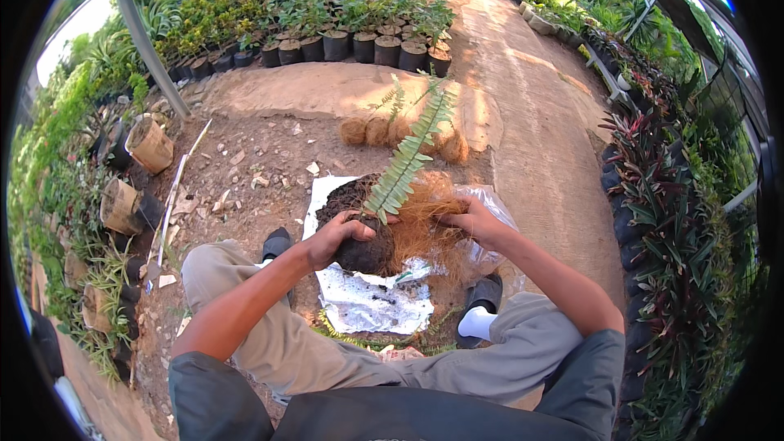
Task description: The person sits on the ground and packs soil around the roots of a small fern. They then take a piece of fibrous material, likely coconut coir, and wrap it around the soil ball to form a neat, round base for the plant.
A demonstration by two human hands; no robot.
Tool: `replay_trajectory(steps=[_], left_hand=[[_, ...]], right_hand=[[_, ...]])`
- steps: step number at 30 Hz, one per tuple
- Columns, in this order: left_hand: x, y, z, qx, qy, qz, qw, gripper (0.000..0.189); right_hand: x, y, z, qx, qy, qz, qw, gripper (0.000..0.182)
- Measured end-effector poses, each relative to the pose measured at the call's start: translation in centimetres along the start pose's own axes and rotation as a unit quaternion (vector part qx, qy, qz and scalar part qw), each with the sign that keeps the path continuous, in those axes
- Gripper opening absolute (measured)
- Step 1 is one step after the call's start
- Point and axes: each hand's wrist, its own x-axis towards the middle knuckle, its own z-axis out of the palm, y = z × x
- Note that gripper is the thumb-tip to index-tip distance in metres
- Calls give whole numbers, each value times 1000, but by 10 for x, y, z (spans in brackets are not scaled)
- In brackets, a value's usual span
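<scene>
My left hand point(343, 237) grips a dark ball of soil point(365, 251), from which a fern frond point(407, 156) rises. Brown coconut fibre point(422, 220) lies against the ball's right side, and my right hand point(468, 220) pinches the fibre at its far right edge. Behind the ball is a heap of dark soil point(334, 199) on a white plastic sheet point(375, 309). Clear plastic point(490, 202) lies partly under the fibre. Farther off, several fibre-wrapped balls point(376, 131) stand in a row, some with fern fronds.
Black bags of potted plants point(337, 46) line the far side. At left, tipped pots point(150, 144) stand near a thin white strip point(174, 199) on stony ground. A concrete path point(539, 104) runs to the right, beside red-leaved plants point(643, 171). My feet flank the sheet.
</scene>
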Motion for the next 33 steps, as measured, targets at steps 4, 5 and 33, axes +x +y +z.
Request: replay_trajectory(steps=[4, 5, 33], left_hand=[[1, -1, 0, 34, -6, 15, 999, 67], [0, 0, 0, 35, -14, 26, 999, 63], [-1, 2, 5, -7, -8, 41, 999, 56]], right_hand=[[2, 4, -6, 17, 4, 18, 1000, 31], [1, 5, -6, 23, -3, 20, 1000, 32], [0, -6, -4, 56, 16, 25, 998, 35]])
